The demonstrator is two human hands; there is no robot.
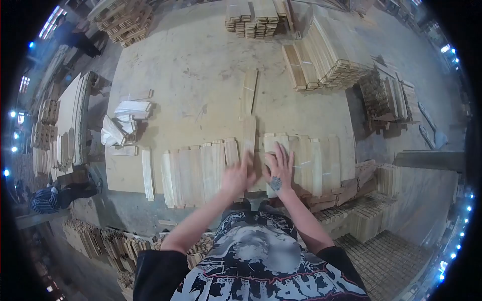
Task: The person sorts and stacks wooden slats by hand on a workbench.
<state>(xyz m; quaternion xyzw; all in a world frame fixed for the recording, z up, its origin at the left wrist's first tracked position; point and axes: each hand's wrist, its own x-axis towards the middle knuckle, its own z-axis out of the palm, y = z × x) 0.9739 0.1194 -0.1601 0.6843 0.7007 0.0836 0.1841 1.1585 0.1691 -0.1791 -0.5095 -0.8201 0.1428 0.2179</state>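
Observation:
My left hand [238,176] is on the near end of a narrow wooden board [249,133], index finger stretched along it and the other fingers curled and a little blurred. Beyond that board lies another narrow board [249,93] with a dark edge. My right hand [280,168] rests with fingers spread on the left end of a row of pale boards [316,165]. Left of my hands, a second row of boards [196,173] lies side by side along the table's near edge. A gap separates the two rows.
The boards lie on a large wooden table [191,90]. Board stacks stand at its back [253,20] and right [331,55]. White wrapped pieces [123,123] and a single board [147,173] are at left. A person [75,35] stands far left; more stacked wood [371,220] surrounds the table.

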